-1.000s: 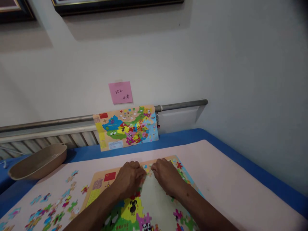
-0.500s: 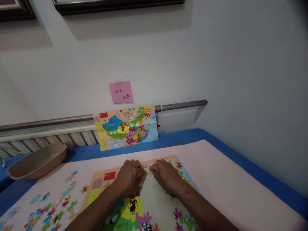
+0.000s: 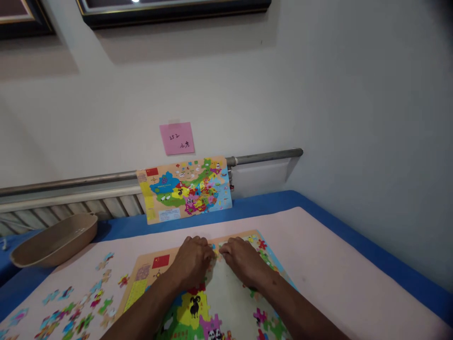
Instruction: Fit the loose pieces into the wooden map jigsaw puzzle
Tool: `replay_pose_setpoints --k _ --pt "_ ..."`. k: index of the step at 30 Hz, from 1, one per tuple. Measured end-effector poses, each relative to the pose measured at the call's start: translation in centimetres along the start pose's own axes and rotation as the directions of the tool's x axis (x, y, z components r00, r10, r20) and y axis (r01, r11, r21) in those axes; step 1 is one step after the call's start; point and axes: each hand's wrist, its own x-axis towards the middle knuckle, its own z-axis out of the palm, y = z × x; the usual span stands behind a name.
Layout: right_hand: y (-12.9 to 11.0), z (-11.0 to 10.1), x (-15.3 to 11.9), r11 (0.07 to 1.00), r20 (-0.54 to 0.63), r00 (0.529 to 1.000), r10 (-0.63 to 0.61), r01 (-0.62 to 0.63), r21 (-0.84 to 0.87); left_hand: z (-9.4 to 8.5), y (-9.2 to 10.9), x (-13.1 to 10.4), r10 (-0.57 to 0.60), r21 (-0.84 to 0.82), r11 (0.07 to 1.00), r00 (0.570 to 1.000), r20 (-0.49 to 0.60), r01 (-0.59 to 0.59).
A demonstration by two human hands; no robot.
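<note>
A partly filled jigsaw puzzle (image 3: 233, 295) of a map lies on the table, with its bare pale backing showing through the middle. Over its upper part rests my left hand (image 3: 194, 259), fingers curled and closed. Close beside it, my right hand (image 3: 239, 257) is closed too, thumb and fingers drawn together. Small yellow and blue puzzle pieces (image 3: 214, 251) show in the narrow gap between the fingertips. Whatever either hand pinches is hidden by its fingers. My forearms cover parts of the puzzle's left and right sides.
Loose puzzle pieces (image 3: 76, 311) lie scattered to the left on the pink cloth (image 3: 339, 278). A brown tray (image 3: 56, 241) stands at the far left. A printed map sheet (image 3: 186, 189) leans upright at the back, below a pipe (image 3: 265, 156) and a pink note (image 3: 177, 138).
The camera view has shifted slightly. Both hands stay closed at almost the same spot on the upper part of the puzzle.
</note>
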Motion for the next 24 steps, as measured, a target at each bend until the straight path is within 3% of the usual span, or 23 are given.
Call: replay_pose_setpoints --k 8,16,21,24 --pt "-0.2 -0.1 0.1 1.0 0.002 1.0 0.014 -0.014 -0.015 0.0 0.3 -0.1 -0.038 -0.015 0.999 0.999 0.02 0.038" --pt "-0.6 -0.8 -0.2 1.0 0.001 1.0 0.012 -0.012 -0.028 -1.0 -0.3 1.5 -0.076 -0.052 0.995 0.994 0.079 0.08" --pt "-1.0 -0.9 -0.1 0.999 0.014 1.0 0.027 -0.027 -0.043 -1.1 -0.2 1.8 -0.114 -0.113 0.986 0.992 0.045 0.119" --pt "-0.9 -0.7 -0.1 0.998 0.002 1.0 0.03 -0.03 -0.049 -2.1 -0.2 1.2 -0.158 -0.187 0.97 0.987 -0.005 0.154"
